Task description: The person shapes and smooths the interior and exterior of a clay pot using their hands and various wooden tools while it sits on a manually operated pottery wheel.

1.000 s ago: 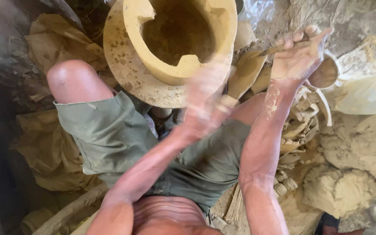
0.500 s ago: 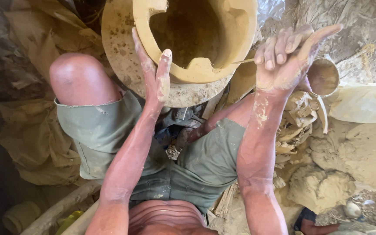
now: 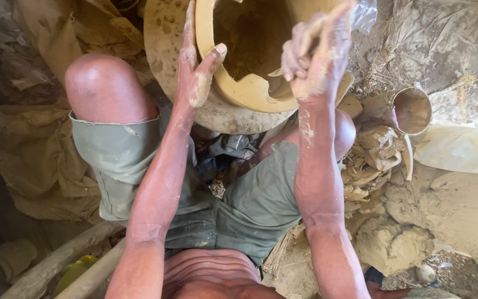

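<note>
A tan clay pot (image 3: 250, 94) with notches cut in its thick rim stands on a clay-caked round wheel (image 3: 161, 50) between my bare knees. My left hand (image 3: 195, 72) lies flat against the pot's outer left wall, fingers pointing up and thumb resting on the rim. My right hand (image 3: 316, 55), smeared with pale clay, hovers over the rim's near right side. Its fingers are curled around a thin pale stick tool (image 3: 275, 72) whose tip points at the rim.
A small round metal cup (image 3: 413, 111) sits to the right beside scraps of dried clay (image 3: 374, 149). Wet clay lumps (image 3: 394, 243) and a pale plastic sheet (image 3: 460, 147) lie further right. Sacking (image 3: 34, 155), a wooden pole (image 3: 56, 263) and a small pale pot (image 3: 9, 257) are at left.
My left hand rose from my lap to the pot's wall and settled its thumb on the rim. My right hand swung left from the cup's side to above the rim.
</note>
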